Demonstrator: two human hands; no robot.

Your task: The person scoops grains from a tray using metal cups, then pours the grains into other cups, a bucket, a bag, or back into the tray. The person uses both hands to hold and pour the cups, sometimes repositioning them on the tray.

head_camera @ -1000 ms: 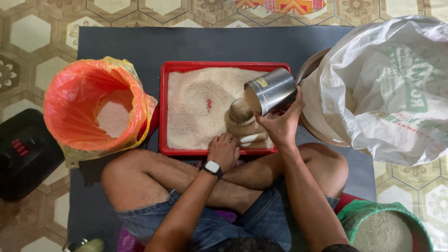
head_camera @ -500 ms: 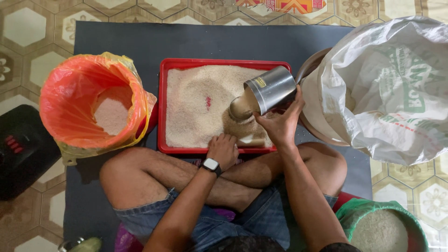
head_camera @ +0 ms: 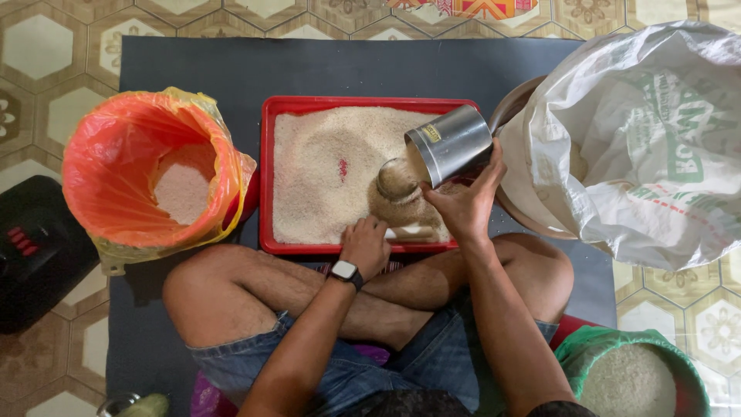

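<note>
My right hand (head_camera: 463, 205) grips a shiny metal can (head_camera: 450, 144), tipped to the left over a red tray (head_camera: 267, 181), and rice pours from its mouth onto a mound (head_camera: 401, 202) in the tray. The tray holds a spread layer of white rice (head_camera: 332, 170). My left hand (head_camera: 365, 243), with a watch on the wrist, rests on the tray's near edge beside the mound, fingers curled on a pale object lying in the rice.
An orange plastic-lined bucket (head_camera: 116, 181) with some rice stands left of the tray. A large white sack (head_camera: 648, 147) sits in a basin on the right. A green-lined container of rice (head_camera: 629, 378) is at bottom right. A black object (head_camera: 35, 255) lies far left.
The can has tilted a little further and more rice has piled on the mound below it. My left hand has stayed at the tray's near edge.
</note>
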